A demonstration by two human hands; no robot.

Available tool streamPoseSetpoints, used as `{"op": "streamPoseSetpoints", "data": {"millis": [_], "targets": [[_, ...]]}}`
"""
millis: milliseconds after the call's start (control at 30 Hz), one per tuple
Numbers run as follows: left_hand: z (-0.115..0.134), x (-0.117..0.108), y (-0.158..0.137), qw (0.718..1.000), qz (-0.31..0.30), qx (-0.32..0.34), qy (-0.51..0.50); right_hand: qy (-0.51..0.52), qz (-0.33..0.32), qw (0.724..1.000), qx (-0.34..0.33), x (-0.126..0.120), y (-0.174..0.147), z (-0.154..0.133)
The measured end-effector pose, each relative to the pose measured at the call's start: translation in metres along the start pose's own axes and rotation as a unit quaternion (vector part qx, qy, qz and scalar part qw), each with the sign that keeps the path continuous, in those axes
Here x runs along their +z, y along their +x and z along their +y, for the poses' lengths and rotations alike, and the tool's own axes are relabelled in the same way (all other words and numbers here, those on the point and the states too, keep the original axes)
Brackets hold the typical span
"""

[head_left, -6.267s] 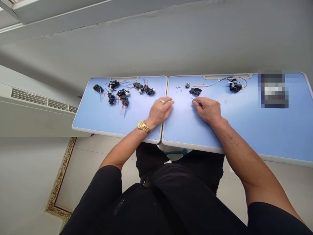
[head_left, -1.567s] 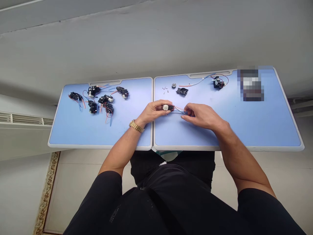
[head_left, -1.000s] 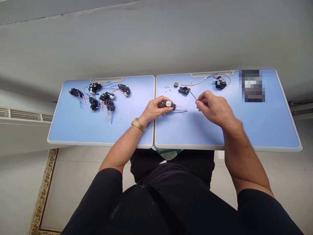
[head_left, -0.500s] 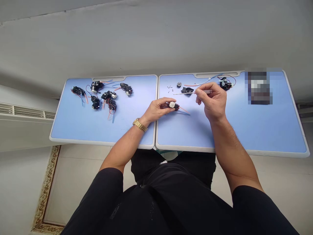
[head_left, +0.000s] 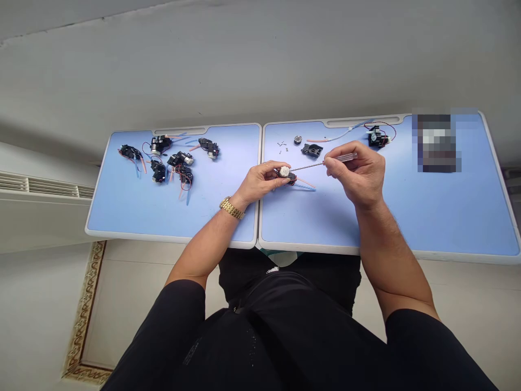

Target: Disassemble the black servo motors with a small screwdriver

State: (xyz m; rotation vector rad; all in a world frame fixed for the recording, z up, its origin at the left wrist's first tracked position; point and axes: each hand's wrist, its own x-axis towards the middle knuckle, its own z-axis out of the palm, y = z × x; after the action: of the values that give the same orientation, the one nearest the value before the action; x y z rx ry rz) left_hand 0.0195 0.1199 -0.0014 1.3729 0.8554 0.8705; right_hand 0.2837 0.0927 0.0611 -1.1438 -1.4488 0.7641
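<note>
Between the thumb and fingers of my left hand [head_left: 262, 182] is a small black pump unit [head_left: 291, 177] with a round white part facing up and red and blue tubes trailing right. My right hand [head_left: 360, 174] grips a screwdriver [head_left: 307, 166] with a clear handle, its thin shaft pointing left. The tip is at the white part's right edge; whether it touches cannot be made out. Behind the hands lie an open black housing piece [head_left: 312, 150], a round black part [head_left: 298, 139] and several tiny screws [head_left: 282, 144].
Several black units with wires and tubes, such as one motor unit [head_left: 161, 144], lie on the left table [head_left: 122, 212]. Another black unit [head_left: 378, 136] with long tubes sits at the back of the right table [head_left: 427, 217]. Further right is a blurred dark object [head_left: 437, 144].
The screwdriver's tip has come down from above the table to the white part of the held unit. My right hand has shifted slightly right, and the white part is tilted a little differently.
</note>
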Motion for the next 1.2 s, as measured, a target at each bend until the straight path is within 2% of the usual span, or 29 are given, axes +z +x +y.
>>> {"op": "streamPoseSetpoints", "data": {"millis": [233, 400, 467, 600, 667, 767, 933, 1200], "targets": [[-0.001, 0.0, 0.0, 1.0, -0.003, 0.012, 0.0, 0.027, 0.006, 0.999, -0.018, 0.001, -0.001, 0.005], [0.0, -0.001, 0.001, 0.998, -0.001, 0.055, 0.029, 0.073, 0.031, 0.996, -0.037, 0.002, 0.001, 0.007], [0.001, -0.001, 0.002, 0.996, 0.001, 0.069, 0.048, 0.075, 0.009, 0.996, -0.039, 0.002, 0.001, 0.007], [0.0, -0.002, 0.001, 0.994, -0.014, 0.087, 0.06, 0.03, -0.117, 0.992, -0.022, 0.008, -0.004, 0.005], [-0.002, -0.003, 0.001, 0.994, -0.024, 0.09, 0.057, -0.02, -0.154, 0.988, -0.016, 0.015, -0.009, 0.004], [-0.004, -0.003, 0.001, 0.993, -0.032, 0.092, 0.06, -0.085, -0.157, 0.984, -0.01, 0.028, -0.016, 0.003], [-0.005, -0.001, 0.002, 0.991, -0.045, 0.106, 0.07, -0.116, -0.146, 0.982, 0.007, 0.038, -0.022, 0.003], [-0.007, 0.001, 0.001, 0.995, -0.059, 0.08, 0.024, -0.062, -0.153, 0.985, 0.046, 0.038, -0.02, 0.002]]}}
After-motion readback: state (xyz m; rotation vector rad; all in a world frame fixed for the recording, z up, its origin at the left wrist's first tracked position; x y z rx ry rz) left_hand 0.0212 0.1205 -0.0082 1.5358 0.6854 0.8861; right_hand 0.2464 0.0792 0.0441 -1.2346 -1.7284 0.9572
